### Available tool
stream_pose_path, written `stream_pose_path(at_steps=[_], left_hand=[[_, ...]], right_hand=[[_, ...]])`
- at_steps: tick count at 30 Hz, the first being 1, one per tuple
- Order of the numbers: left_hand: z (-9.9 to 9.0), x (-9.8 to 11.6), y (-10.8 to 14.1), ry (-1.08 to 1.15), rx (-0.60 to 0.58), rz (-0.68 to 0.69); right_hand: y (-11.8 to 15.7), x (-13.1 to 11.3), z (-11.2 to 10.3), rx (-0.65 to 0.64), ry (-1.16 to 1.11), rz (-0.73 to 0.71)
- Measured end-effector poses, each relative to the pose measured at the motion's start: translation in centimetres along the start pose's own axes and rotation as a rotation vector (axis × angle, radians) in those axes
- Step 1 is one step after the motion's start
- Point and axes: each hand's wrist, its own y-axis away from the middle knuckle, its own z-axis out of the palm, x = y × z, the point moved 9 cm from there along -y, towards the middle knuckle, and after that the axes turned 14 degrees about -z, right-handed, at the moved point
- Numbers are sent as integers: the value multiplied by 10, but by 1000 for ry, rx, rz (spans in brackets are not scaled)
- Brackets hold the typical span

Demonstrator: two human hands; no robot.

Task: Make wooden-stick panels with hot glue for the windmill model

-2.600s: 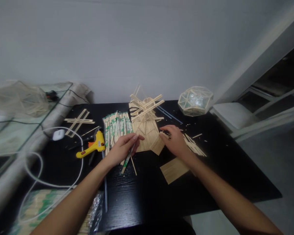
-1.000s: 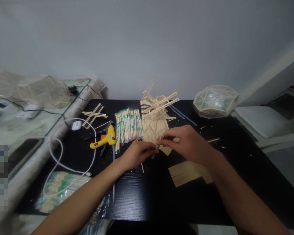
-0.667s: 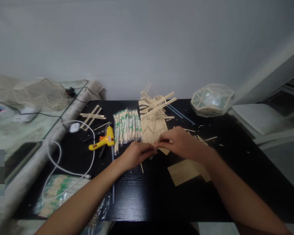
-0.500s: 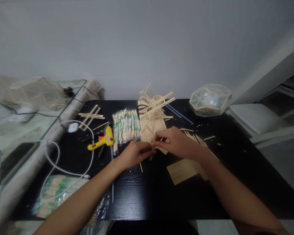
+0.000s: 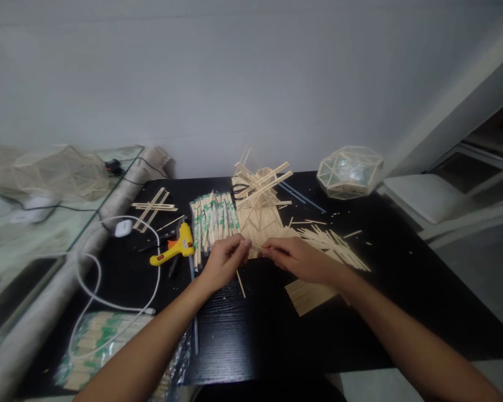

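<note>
My left hand (image 5: pixel 227 258) and my right hand (image 5: pixel 298 257) are both closed in a pinch, a little apart, over the near edge of a slatted wooden panel (image 5: pixel 257 220). Between their fingertips spans a short thin wooden stick (image 5: pixel 257 248), one end in each pinch. Just behind, a wooden stick structure (image 5: pixel 262 187) with crossing sticks stands on the panel. Below my left hand lies a loose stick (image 5: pixel 241 283). Many thin sticks (image 5: pixel 339 245) are spread beyond my right hand, and a second slatted panel (image 5: pixel 308 296) lies partly under my right forearm.
To the left are a yellow glue gun (image 5: pixel 178 245), wrapped chopsticks (image 5: pixel 215 220), crossed sticks (image 5: pixel 154 207) and a white cable (image 5: pixel 109 304). Another bag of chopsticks (image 5: pixel 94 340) lies at front left. A faceted stick frame (image 5: pixel 351 173) stands at back right, near translucent glue sticks (image 5: pixel 302 195).
My hands have moved apart from each other, and the stick between them now shows. My right hand sits slightly lower, uncovering more of the sticks behind it. The view has shifted slightly.
</note>
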Motion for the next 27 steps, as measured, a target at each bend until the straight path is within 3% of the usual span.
stream_pose_path(at_steps=[3, 6, 9, 13, 16, 19, 22, 24, 27], left_hand=[[-5, 0, -1, 59, 32, -16], [-28, -7, -6, 173, 198, -43], [-53, -18, -10, 283, 373, -58], [-62, -23, -12, 323, 441, -71], [-52, -18, -10, 274, 389, -69], [-39, -13, -8, 205, 303, -55], [-28, -9, -7, 141, 213, -36], [-22, -6, -6, 104, 158, -23], [-16, -1, -5, 43, 104, 3]], right_hand=[[25, 18, -6, -4, -5, 64], [57, 36, -23, -14, 1, 121], [86, 58, -56, 20, 98, 166], [115, 96, -126, 335, 449, 360], [109, 109, -143, 463, 551, 382], [89, 102, -134, 544, 599, 345], [65, 76, -105, 547, 564, 252], [46, 59, -72, 420, 310, 146], [30, 46, -19, 120, -111, 128]])
